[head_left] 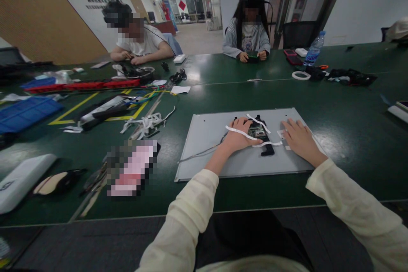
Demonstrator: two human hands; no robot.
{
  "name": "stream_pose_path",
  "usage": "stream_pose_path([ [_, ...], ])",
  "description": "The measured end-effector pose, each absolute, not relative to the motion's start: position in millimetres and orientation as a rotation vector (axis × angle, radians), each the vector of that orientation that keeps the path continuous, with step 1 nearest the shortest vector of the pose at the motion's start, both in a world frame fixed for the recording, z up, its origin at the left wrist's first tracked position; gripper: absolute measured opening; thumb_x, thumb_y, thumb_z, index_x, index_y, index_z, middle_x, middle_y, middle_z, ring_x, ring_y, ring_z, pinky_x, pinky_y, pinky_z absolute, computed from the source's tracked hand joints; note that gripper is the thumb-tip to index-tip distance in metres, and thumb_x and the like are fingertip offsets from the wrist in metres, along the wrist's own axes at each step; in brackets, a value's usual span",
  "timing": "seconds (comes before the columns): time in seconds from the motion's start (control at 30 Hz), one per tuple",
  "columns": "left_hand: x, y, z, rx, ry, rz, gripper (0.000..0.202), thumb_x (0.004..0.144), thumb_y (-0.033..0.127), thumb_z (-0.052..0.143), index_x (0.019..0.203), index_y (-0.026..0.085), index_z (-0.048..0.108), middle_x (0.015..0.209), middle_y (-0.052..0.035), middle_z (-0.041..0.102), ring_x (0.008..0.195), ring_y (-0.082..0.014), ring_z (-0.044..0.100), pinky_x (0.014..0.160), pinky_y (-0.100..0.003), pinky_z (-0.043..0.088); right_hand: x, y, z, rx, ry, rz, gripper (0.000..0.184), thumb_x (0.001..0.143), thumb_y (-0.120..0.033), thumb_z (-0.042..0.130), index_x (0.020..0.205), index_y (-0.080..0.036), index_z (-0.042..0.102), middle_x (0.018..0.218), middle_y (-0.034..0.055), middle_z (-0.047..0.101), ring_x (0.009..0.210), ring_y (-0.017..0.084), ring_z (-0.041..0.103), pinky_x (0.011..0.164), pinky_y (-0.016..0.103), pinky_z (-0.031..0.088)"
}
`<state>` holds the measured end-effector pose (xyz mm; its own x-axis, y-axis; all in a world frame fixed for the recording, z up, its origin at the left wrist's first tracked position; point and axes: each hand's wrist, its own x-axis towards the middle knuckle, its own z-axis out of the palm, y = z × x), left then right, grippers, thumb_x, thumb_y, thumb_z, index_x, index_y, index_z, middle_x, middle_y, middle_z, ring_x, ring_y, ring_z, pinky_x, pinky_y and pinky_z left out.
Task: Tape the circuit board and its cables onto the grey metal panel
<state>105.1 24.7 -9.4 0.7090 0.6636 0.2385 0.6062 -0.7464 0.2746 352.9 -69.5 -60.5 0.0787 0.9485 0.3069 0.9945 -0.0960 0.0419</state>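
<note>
A flat light-grey panel (210,165) lies on the table before me. On it rests a small circuit board (259,131) in a black frame (268,150), with thin wires (204,152) running left from it. My left hand (237,136) is closed over the left part of the board, thumb along its near side, fingertips partly hidden. Narrow white strips (263,124) lie across the board, the frame and the back of that hand. My right hand (298,139) rests on the panel's right part, fingers stretched out, touching small whitish pieces (281,134).
Left of the panel lie tangled white strips (148,124), a phone (135,168), a computer mouse (55,182) and a white box (24,182). Farther off are a blue tray (28,112), a water bottle (315,49) and a tape roll (301,75). Two people sit across the table.
</note>
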Motion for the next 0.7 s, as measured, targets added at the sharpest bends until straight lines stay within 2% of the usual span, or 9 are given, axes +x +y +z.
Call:
stream_pose_path([
  [0.37, 105.5, 23.3, -8.1, 2.757, 1.050, 0.473, 0.082, 0.072, 0.075, 0.055, 0.130, 0.017, 0.049, 0.136, -0.0134, 0.046, 0.124, -0.0319, 0.043, 0.108, -0.047, 0.030, 352.5, -68.8, -60.2, -2.181, -1.979, -0.382, 0.050, 0.098, -0.036, 0.023, 0.138, -0.018, 0.047, 0.142, 0.0135, 0.045, 0.128, 0.034, 0.038, 0.098, 0.050, 0.037],
  [0.7, 106.4, 24.1, -12.9, 2.774, 1.067, 0.498, 0.076, 0.076, 0.071, 0.055, 0.129, 0.017, 0.051, 0.137, -0.0137, 0.046, 0.125, -0.0311, 0.044, 0.107, -0.046, 0.030, 353.6, -68.3, -59.5, -2.168, -1.992, -0.364, 0.049, 0.097, -0.036, 0.025, 0.138, -0.018, 0.047, 0.142, 0.0141, 0.045, 0.128, 0.034, 0.039, 0.099, 0.051, 0.037],
])
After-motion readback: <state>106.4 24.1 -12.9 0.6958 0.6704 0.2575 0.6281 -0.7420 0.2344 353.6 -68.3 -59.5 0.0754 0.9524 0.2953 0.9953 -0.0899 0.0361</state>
